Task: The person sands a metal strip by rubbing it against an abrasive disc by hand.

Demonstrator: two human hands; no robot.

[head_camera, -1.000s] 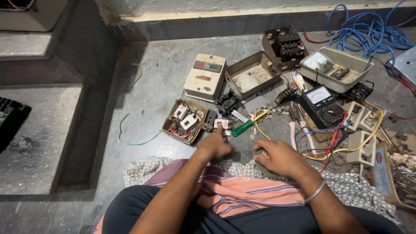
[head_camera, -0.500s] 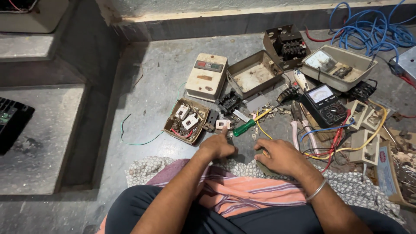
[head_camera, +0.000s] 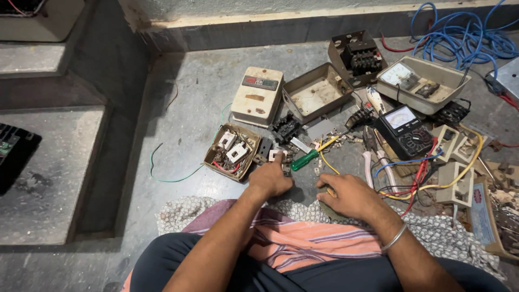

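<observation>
Looking down on a grey concrete floor (head_camera: pixel 178 108), stepping up at its left edge and meeting a wall along the far edge, with electrical parts scattered over the middle and right. Noting the left hand (head_camera: pixel 270 181) near the front edge, index finger stretched forward, remaining fingers folded into the palm, pinching nothing visible. Fingertip touching, or all but touching, a small white switch part (head_camera: pixel 277 155) lying flat just beside an open box of switches (head_camera: pixel 231 152) and just left of a green-handled screwdriver (head_camera: pixel 308 158). Recording the right hand (head_camera: pixel 346 196) resting knuckles-up on the floor beside a striped cloth (head_camera: pixel 303 243), fingers curled under; unable to tell whether anything is being held beneath them. Judging the step in hand as singling out and nudging one loose piece from the litter. Judging that lifting it would call for a thumb brought round against the index finger, taking care among the neighbouring scraps. Describing the part as pale, small, roughly square, with detail too fine to confirm. Also noting a cream cover (head_camera: pixel 258 96) and an empty metal box (head_camera: pixel 318 92) further back, a multimeter (head_camera: pixel 404 130) towards the right, and blue cable (head_camera: pixel 465 38) coiling in the far right corner.
</observation>
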